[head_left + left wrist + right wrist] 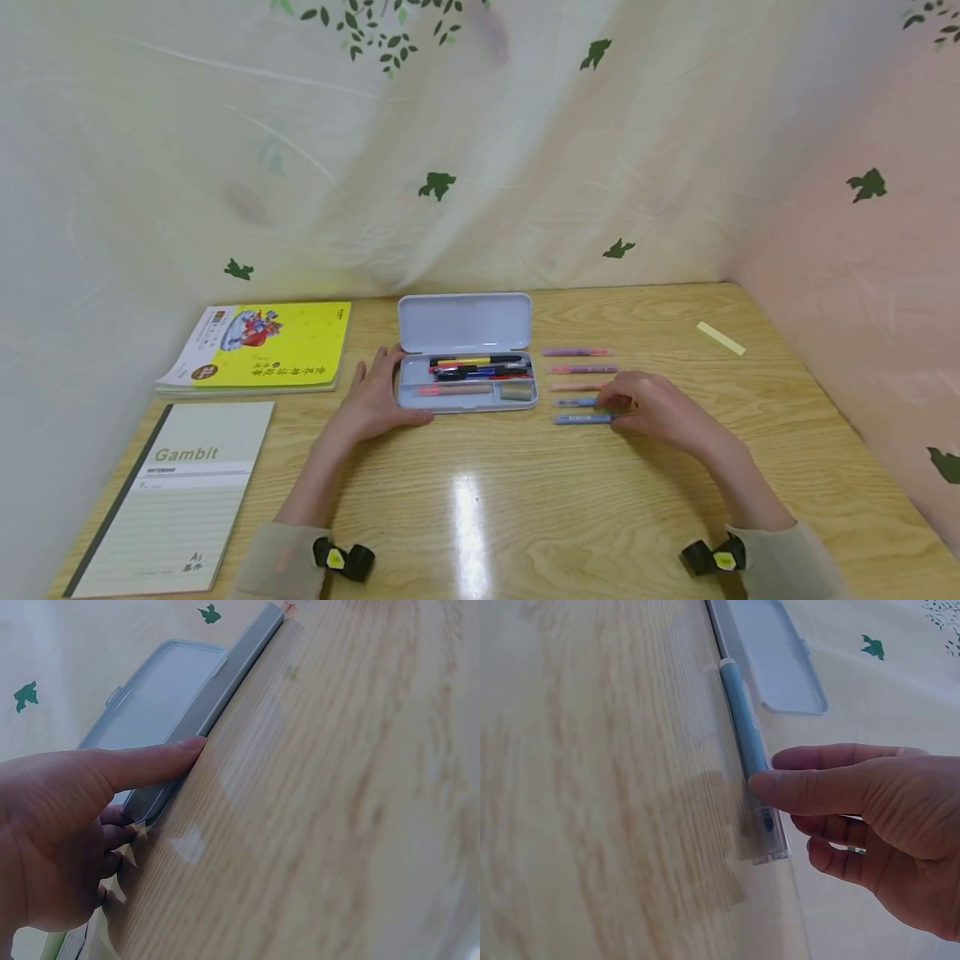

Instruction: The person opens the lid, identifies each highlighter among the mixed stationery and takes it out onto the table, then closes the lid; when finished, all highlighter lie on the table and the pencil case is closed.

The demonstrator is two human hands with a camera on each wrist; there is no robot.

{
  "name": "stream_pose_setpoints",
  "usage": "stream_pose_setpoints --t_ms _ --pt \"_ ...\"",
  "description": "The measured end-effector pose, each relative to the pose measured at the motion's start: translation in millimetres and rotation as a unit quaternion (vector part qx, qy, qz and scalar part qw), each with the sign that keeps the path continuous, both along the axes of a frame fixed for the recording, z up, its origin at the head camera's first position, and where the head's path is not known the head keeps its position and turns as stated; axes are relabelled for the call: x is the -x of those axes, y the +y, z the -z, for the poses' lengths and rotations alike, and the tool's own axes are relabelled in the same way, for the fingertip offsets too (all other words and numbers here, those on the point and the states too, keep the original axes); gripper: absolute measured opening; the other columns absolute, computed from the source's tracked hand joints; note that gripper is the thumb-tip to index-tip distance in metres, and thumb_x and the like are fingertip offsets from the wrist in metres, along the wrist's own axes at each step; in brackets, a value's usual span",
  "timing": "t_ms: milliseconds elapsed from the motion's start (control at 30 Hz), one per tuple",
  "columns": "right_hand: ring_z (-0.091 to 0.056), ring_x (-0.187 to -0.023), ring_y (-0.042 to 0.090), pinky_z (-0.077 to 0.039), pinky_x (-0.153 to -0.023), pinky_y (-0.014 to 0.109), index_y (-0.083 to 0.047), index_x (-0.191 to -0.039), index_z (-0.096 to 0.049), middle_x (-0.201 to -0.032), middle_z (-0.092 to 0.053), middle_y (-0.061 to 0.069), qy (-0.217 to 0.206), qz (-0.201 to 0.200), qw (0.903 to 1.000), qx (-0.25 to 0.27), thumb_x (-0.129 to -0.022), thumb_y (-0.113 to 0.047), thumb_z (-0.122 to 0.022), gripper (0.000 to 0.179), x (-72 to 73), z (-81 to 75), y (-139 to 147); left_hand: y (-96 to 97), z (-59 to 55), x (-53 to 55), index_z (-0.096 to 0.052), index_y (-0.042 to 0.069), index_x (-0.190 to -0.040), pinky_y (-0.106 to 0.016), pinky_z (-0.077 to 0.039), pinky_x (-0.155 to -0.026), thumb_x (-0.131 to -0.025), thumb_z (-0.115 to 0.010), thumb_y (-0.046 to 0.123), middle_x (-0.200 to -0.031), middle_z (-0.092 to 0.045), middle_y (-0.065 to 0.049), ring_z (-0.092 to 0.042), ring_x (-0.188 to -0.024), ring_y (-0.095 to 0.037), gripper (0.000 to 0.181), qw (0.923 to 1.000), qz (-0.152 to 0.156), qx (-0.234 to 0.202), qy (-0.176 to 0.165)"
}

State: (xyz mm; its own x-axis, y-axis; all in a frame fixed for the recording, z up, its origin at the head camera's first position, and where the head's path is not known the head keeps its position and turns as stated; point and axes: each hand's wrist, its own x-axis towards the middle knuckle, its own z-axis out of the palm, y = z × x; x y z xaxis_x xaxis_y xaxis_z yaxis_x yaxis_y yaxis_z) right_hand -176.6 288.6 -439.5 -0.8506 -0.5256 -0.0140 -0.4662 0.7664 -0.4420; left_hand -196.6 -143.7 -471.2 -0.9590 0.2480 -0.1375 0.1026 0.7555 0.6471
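In the head view an open pale-blue pencil case point(467, 408) lies with its lid up, holding several pens and a grey-beige block point(516, 391). My left hand point(372, 402) holds its left end, thumb along the front wall and fingers round the side. To the right of the case several markers lie in a column. My right hand point(656, 410) is at the two nearest ones. Its thumb and index finger pinch the right part of the nearest blue marker point(744, 724), which has a clear cap. Beyond it lies another blue marker point(576, 402), its right end covered by the fingers.
Behind the blue markers lie a peach marker point(573, 387) and two purple-pink markers, one point(582, 368) nearer than the other point(577, 352). At left are a yellow book point(300, 342) and a Gambit notebook point(180, 508). A pale strip point(721, 338) lies back right. A curtain point(510, 192) hangs behind the table.
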Motion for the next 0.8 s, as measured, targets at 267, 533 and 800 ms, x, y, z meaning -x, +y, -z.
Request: stream_pose_setpoints --t_ms 267,533,800 --pt "-0.062 -0.086 0.008 -0.055 -0.076 0.026 -0.015 -0.103 -0.075 -0.097 -0.071 -0.007 -0.006 0.001 1.0 0.005 -0.08 -0.007 -0.085 0.027 0.1 -0.1 0.4 -0.4 0.4 0.2 -0.023 0.007 -0.16 -0.063 0.004 -0.13 -0.076 -0.088 0.044 -0.171 -0.018 -0.022 -0.006 -0.16 -0.047 0.113 1.0 0.0 -0.001 -0.003" --pt "-0.061 -0.087 0.009 -0.054 -0.076 0.028 -0.016 -0.104 -0.076 -0.099 -0.072 -0.006 0.004 0.0 0.9999 0.01 -0.081 -0.011 -0.086 0.026 0.5 -5.0 -2.3 -0.2 -0.2 0.7 -0.023 0.006 -0.16 -0.064 0.004 -0.13 -0.076 -0.088 0.045 -0.171 -0.019 -0.023 -0.008 -0.16 -0.047 0.112 1.0 0.0 0.001 0.001" --pt "-0.067 -0.093 0.015 -0.059 -0.081 0.035 -0.012 -0.113 -0.077 -0.106 -0.073 0.001 0.049 0.012 0.9978 0.043 -0.081 -0.015 -0.087 0.034 2.0 -10.6 -32.2 -0.2 -0.7 0.0 -0.025 0.006 -0.158 -0.063 0.004 -0.13 -0.077 -0.088 0.044 -0.172 -0.018 -0.021 -0.006 -0.16 -0.046 0.11 1.0 0.002 0.003 -0.002"
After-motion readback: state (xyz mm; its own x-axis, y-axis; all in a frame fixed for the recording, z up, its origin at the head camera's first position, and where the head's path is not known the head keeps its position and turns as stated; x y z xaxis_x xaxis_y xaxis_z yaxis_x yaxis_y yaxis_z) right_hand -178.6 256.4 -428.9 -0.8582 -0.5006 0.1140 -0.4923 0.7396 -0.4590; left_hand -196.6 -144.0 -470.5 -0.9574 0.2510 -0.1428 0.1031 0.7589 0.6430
